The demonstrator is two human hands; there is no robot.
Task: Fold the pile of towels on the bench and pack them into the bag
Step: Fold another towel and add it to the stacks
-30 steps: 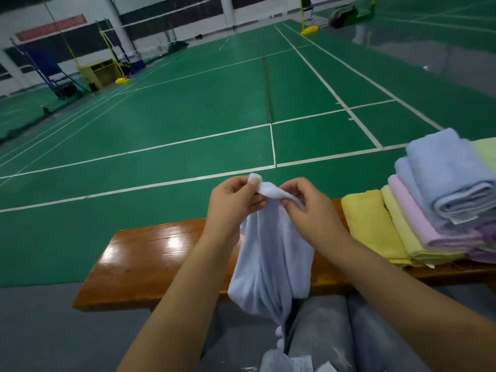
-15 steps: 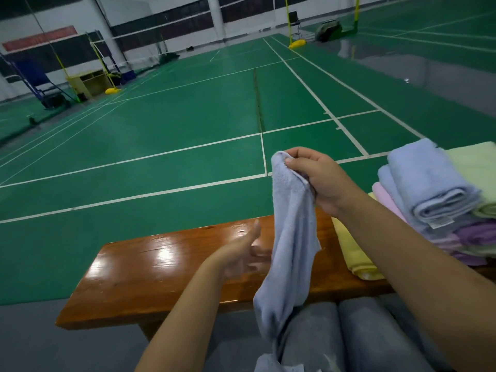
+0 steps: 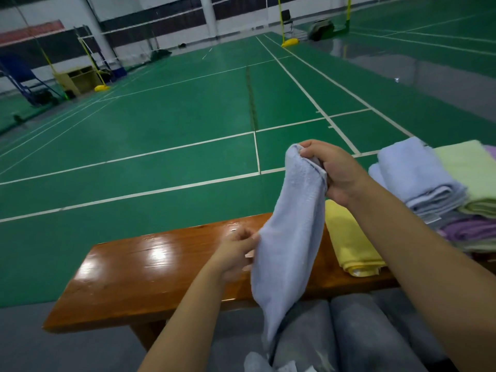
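Right hand (image 3: 338,175) clenches the top corner of a blue towel (image 3: 288,234), which hangs over the wooden table (image 3: 139,277). Left hand (image 3: 234,252) pinches its side edge. Folded towels (image 3: 440,189) lie stacked at the table's right.

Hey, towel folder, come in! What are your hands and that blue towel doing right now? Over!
Right hand grips blue towel up top, hanging. Left hand pinches its side edge. Bench bare below. No bag in view.
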